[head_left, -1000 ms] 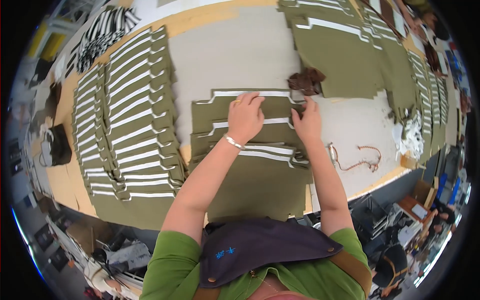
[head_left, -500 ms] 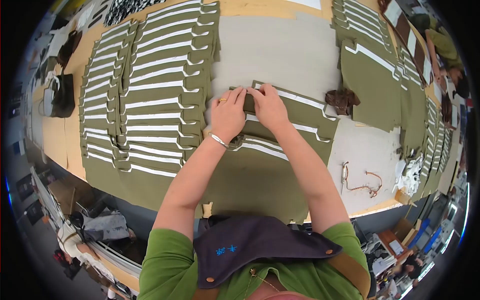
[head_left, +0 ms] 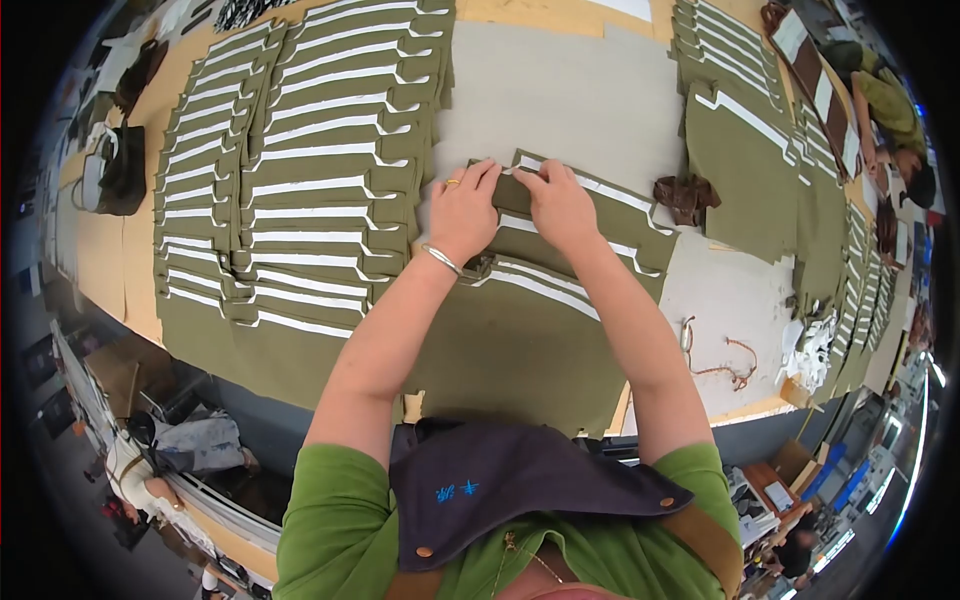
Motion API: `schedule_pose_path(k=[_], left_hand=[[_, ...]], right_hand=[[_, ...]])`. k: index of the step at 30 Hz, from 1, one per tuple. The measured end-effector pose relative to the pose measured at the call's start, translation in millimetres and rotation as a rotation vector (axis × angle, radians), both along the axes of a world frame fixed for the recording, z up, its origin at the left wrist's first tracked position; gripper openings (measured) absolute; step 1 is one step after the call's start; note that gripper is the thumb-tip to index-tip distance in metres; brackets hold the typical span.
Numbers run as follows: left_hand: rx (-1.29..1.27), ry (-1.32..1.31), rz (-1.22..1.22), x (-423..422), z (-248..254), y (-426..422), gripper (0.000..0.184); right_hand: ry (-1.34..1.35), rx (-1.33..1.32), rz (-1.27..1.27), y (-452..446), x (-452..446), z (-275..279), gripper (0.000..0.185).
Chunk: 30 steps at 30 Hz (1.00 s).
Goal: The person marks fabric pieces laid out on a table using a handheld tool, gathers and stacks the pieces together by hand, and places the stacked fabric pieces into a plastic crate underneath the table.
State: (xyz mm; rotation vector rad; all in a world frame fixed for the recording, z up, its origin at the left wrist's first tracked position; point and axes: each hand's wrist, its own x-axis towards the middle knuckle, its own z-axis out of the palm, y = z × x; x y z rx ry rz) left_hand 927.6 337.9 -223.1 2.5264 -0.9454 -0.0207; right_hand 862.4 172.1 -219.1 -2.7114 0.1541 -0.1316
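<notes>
Both hands are at the top left corner of an olive fabric piece with a white strip (head_left: 610, 193), uppermost in a staggered stack in front of me. My left hand (head_left: 465, 212) has its fingertips closed on the fabric's edge. Close beside it, my right hand (head_left: 560, 205) pinches the end of the white strip. More olive pieces with white strips (head_left: 545, 285) lie below the hands. To the left are two long rows of overlapping olive pieces (head_left: 310, 215) with white strips.
Brown crumpled cloth (head_left: 686, 200) lies right of the stack. A small tool with an orange cord (head_left: 735, 365) is on the right. Larger olive panels (head_left: 745, 170) lie beyond. A black bag (head_left: 122, 170) is far left. Another person (head_left: 885, 105) is at the far right.
Both hands have moved from the middle and right of the top piece to its left corner and closed there. The stack now lies tilted, and the view has shifted.
</notes>
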Motion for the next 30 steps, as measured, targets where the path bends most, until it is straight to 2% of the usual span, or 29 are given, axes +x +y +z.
schedule_pose_path(k=[2,3,5,6,7,11,15,23,26,28,30], left_hand=[[-0.131,0.183,0.019,9.8,1.9,8.7,0.047],[-0.181,0.15,0.038,11.6,7.8,16.1,0.047],[-0.28,0.087,0.076,6.5,21.5,33.1,0.047],[-0.223,0.1,0.025,-2.2,23.2,42.1,0.048],[-0.166,0.113,-0.026,-14.2,25.0,52.1,0.048],[0.028,0.024,-0.112,-50.2,21.9,65.9,0.047],[0.124,-0.078,-0.098,-54.4,22.9,63.3,0.042],[0.163,-0.046,-0.092,-52.2,22.8,59.0,0.041],[0.111,0.062,-0.072,-45.4,22.1,62.2,0.042],[0.057,0.145,-0.024,-39.9,24.2,67.4,0.041],[-0.005,0.229,0.065,-36.9,25.6,69.9,0.04]], right_hand=[[-0.036,0.07,-0.066,-2.5,-9.7,3.6,0.033],[-0.056,0.105,-0.098,-1.5,-13.0,6.3,0.031],[-0.06,0.214,-0.002,6.5,-24.6,17.2,0.029],[-0.059,0.269,0.044,10.8,-32.3,21.1,0.028],[0.006,0.292,0.106,15.7,-39.8,18.3,0.037],[0.156,0.167,0.161,29.6,-46.7,9.9,0.053],[0.18,0.029,0.244,31.9,-46.2,13.6,0.053],[0.194,-0.128,0.269,35.1,-45.1,26.7,0.044],[0.25,0.009,0.245,26.7,-49.3,28.1,0.038],[0.278,0.153,0.134,13.7,-63.6,26.2,0.032],[0.385,0.236,0.046,-0.4,-79.8,35.2,0.037]])
